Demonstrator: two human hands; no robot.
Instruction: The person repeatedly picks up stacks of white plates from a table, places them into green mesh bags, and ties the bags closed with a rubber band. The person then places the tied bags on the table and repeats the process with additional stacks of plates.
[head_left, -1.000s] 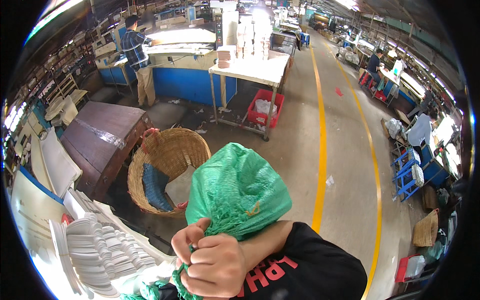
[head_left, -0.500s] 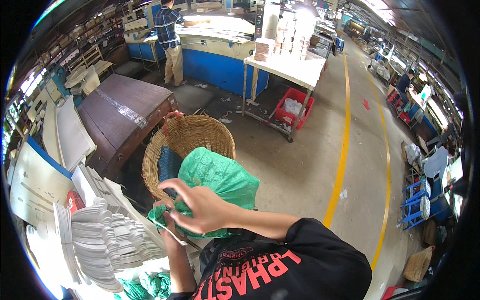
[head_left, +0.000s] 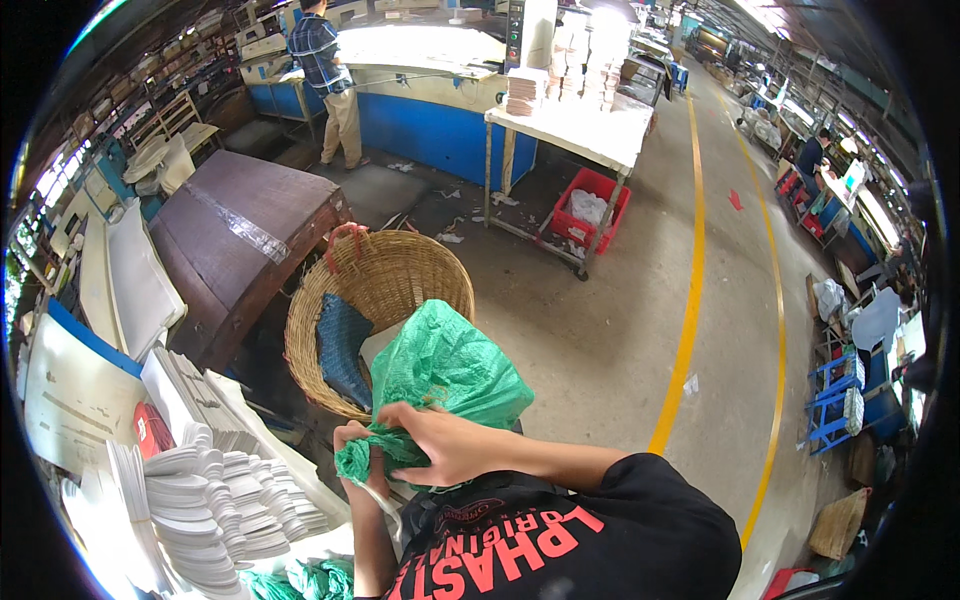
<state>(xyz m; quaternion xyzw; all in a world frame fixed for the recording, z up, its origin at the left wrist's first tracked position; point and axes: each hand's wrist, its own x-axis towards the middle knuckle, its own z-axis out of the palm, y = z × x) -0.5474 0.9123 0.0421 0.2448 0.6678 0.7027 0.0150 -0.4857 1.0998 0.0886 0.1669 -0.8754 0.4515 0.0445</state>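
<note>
1. Left hand point(head_left: 351, 437): fingers curled round the bunched neck of the green sack point(head_left: 455, 362); partly hidden by the fabric, so how tight I can't tell.
2. Right hand point(head_left: 438, 442): half-curled, the neck between thumb and fingers. Half a second ago it was spread wider over the neck; now it has closed in.
3. Pale cord point(head_left: 394, 514): hangs by the left wrist; it stuck out from the neck a moment ago. Whether it is tied, can't tell.
4. Sack: in front of the chest, overlapping the basket's near side in view; a second ago it filled more of the view. Judgement: neck gathered and under control, closure unconfirmed.
5. Basket point(head_left: 415, 268): just beyond, blue cloth point(head_left: 340, 343) inside.
6. Left side: white stacked pieces point(head_left: 190, 510), green bundle point(head_left: 305, 580) nearer.
7. Farther off: counter point(head_left: 575, 137), red crate point(head_left: 612, 212) below.
</note>
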